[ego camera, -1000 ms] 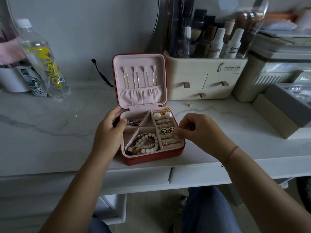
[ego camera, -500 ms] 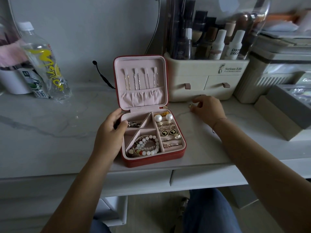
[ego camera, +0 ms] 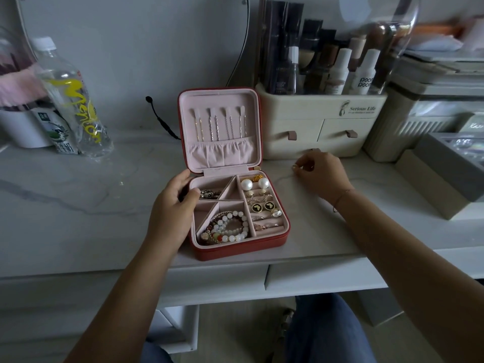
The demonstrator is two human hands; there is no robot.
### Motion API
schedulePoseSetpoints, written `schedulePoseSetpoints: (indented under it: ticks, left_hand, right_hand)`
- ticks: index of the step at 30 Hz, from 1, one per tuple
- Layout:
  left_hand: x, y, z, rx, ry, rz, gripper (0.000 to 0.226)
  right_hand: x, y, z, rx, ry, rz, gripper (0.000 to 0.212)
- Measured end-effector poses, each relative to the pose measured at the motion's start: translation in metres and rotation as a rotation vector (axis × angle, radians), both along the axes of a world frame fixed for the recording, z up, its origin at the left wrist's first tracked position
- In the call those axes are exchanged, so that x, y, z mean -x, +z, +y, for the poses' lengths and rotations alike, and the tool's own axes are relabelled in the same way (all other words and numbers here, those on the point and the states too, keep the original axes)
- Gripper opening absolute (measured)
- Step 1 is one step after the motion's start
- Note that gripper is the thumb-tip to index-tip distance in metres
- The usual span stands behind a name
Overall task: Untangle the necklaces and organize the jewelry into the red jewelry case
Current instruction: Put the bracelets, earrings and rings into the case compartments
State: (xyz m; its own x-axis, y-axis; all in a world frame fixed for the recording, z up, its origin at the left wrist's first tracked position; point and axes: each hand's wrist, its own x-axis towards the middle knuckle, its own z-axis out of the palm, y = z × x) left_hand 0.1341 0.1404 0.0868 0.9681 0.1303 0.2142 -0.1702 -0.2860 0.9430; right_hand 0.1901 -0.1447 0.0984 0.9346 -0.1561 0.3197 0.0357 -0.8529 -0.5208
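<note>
Head view.
- Red jewelry case (ego camera: 235,254): open on the marble tabletop (ego camera: 104,205), lid upright.
- Left hand (ego camera: 172,205): grasps the case's left wall, thumb hooked over the rim, fingers outside.
- Beaded bracelets (ego camera: 230,229): in the compartment just right of that thumb and nearer the person.
- Thin chains (ego camera: 217,124): hang in the lid, beyond the left fingers.
- Right hand (ego camera: 323,176): right of the case, fingertips curled and pinching a small gold piece (ego camera: 295,167) on the tabletop.
- Cream drawer organizer (ego camera: 322,121): just beyond those fingertips.
</note>
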Motion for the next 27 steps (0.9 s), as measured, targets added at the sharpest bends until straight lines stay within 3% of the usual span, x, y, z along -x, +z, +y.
schedulePoseSetpoints:
  ticks: [4, 8, 12, 15, 27]
  left_hand:
    - [0.000, -0.001, 0.001, 0.003, -0.004, -0.005, 0.039]
    - [-0.003, -0.004, 0.002, -0.007, -0.015, -0.009, 0.038]
    - [-0.005, -0.008, 0.004, 0.005, -0.029, -0.009, 0.037]
    - [-0.004, -0.006, 0.003, 0.002, -0.025, -0.006, 0.037]
    - [-0.005, -0.006, 0.003, 0.014, -0.013, 0.006, 0.039]
  right_hand:
    - [0.034, 0.020, 0.020, -0.225, 0.120, -0.103, 0.006]
    - [0.079, 0.035, 0.047, -0.348, 0.307, -0.059, 0.005]
    - [0.104, 0.033, 0.064, -0.256, 0.447, -0.038, 0.010]
    - [0.104, 0.027, 0.068, -0.124, 0.449, -0.039, 0.017]
    - [0.104, 0.032, 0.070, -0.006, 0.453, 0.040, 0.024]
